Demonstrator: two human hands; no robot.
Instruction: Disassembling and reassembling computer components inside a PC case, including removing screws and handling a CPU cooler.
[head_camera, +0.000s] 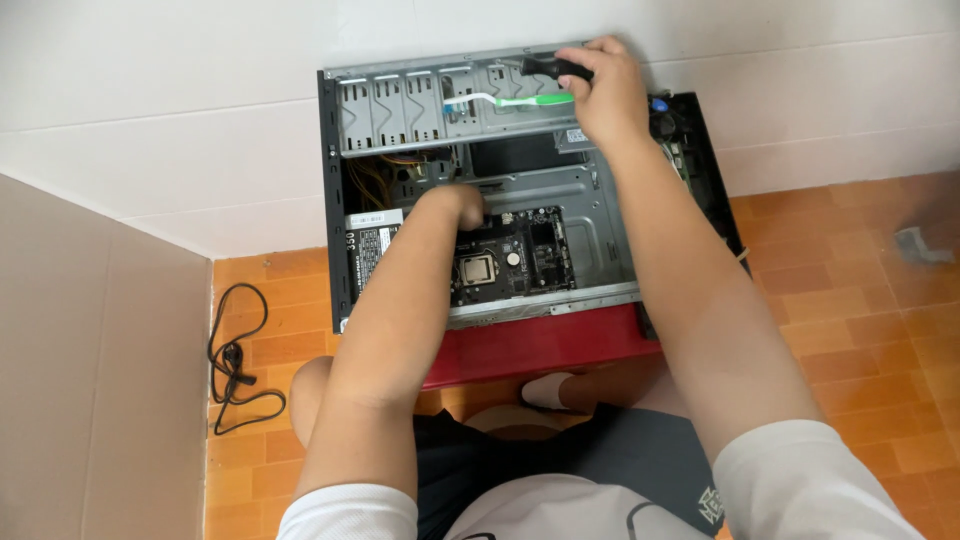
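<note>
Head view: open computer case (600, 215) lying on its side on a red stool (540, 345) against a white wall; right hand (605, 90) closed around a black-handled tool (555, 68) at the drive bay (420, 105), a green-and-white toothbrush (510, 100) resting just beside it. Left hand (455, 205) curled down inside the case above the motherboard (510, 260); whether it grips anything cannot be told. Judgement: work goes best with the tool kept square to the bay and the left hand steadying clear of the board; black cable (235, 360) lies apart on the floor.
</note>
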